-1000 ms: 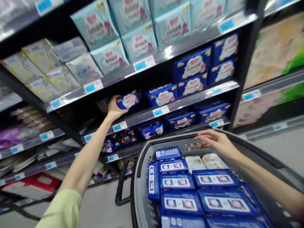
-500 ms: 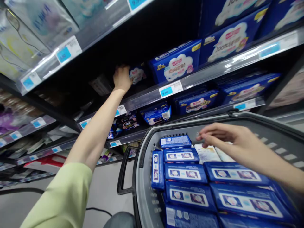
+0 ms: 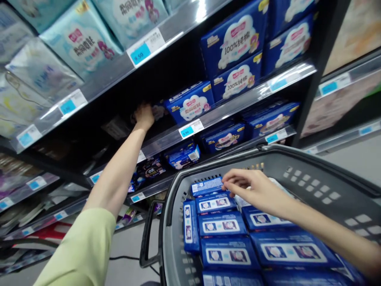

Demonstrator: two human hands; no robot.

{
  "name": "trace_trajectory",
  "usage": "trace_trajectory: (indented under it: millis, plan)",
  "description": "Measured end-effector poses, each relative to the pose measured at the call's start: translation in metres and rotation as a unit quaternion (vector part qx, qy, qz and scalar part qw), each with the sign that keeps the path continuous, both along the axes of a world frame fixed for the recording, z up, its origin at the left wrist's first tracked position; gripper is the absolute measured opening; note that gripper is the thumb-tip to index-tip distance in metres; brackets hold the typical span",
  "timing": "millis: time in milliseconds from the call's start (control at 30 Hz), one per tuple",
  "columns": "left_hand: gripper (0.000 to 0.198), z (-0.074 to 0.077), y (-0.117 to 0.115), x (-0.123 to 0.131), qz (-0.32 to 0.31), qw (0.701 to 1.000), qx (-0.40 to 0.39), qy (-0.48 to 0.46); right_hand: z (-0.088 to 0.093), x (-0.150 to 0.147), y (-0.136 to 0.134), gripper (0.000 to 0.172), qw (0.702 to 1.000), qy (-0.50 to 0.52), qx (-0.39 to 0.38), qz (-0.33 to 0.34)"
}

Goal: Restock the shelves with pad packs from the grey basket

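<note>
My left hand (image 3: 144,116) reaches into the dark back of a shelf, knuckles up and wrist bent. A blue sanitary pad pack (image 3: 160,111) lies in shadow right beside it. The fingertips are lost in the dark, so I cannot tell whether they grip that pack. Just to the right on the same shelf stands a brighter blue pad pack (image 3: 192,103) with a white cloud label. My right hand (image 3: 245,184) hovers over the grey shopping basket (image 3: 205,169), fingers loosely bent, holding nothing. Rows of blue packs (image 3: 223,224) fill the basket below it.
Stacked blue packs (image 3: 238,43) stand farther right on the shelf. Light-blue packs (image 3: 80,39) sit on the shelf above, behind a price-tag rail (image 3: 145,47). More packs (image 3: 224,139) lie on the lower shelf. The basket's black handle (image 3: 150,234) hangs at its left.
The view has swung to the right and slightly up, so more shelf shows at the right. My right hand has shifted left over the basket. My left hand stays inside the shelf.
</note>
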State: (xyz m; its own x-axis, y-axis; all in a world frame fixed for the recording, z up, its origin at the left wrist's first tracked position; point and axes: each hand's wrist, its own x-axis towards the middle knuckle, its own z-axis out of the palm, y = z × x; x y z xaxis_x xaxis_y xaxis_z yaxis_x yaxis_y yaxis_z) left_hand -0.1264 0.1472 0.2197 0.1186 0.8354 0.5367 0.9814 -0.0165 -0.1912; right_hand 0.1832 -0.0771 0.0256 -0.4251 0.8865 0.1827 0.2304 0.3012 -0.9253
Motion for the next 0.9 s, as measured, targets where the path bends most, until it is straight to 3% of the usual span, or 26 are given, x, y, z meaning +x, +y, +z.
trace_trajectory:
  millis: [100, 200, 267, 367, 467, 567, 633, 700, 767, 900]
  plan:
    - [0.058, -0.003, -0.02, 0.013, 0.016, 0.999, 0.039, -0.033, -0.009, 0.003, 0.005, 0.021, 0.998, -0.057, 0.037, 0.005]
    - [0.051, -0.018, -0.065, 0.037, -0.059, 0.997, 0.055, -0.017, -0.017, 0.009, 0.011, 0.02, 0.988, -0.139, 0.072, 0.017]
    - [0.045, -0.034, -0.105, 0.054, -0.1, 0.993, 0.057, -0.003, -0.02, 0.015, 0.014, 0.019, 0.974, -0.202, 0.098, 0.023]
    - [0.037, -0.064, -0.163, 0.073, -0.115, 0.99, 0.078, -0.027, -0.023, 0.026, 0.019, 0.021, 0.943, -0.305, 0.13, 0.019]
    - [0.031, -0.096, -0.2, 0.083, -0.121, 0.989, 0.068, -0.058, -0.028, 0.036, 0.023, 0.021, 0.917, -0.38, 0.122, 0.025]
    - [0.027, -0.13, -0.211, 0.09, -0.199, 0.976, -0.086, -0.02, -0.04, 0.045, 0.027, 0.025, 0.905, -0.416, 0.076, 0.051]
    - [0.028, -0.153, -0.209, 0.096, -0.283, 0.935, -0.212, 0.028, -0.048, 0.052, 0.03, 0.031, 0.896, -0.436, 0.023, 0.076]
    - [0.029, -0.176, -0.205, 0.101, -0.343, 0.892, -0.288, 0.066, -0.054, 0.061, 0.032, 0.035, 0.885, -0.455, -0.035, 0.089]
    - [0.029, -0.197, -0.203, 0.104, -0.368, 0.871, -0.316, 0.077, -0.053, 0.069, 0.032, 0.043, 0.882, -0.454, -0.081, 0.096]
    - [0.032, -0.23, -0.206, 0.102, -0.401, 0.86, -0.313, 0.03, -0.044, 0.078, 0.03, 0.082, 0.903, -0.394, -0.107, 0.133]
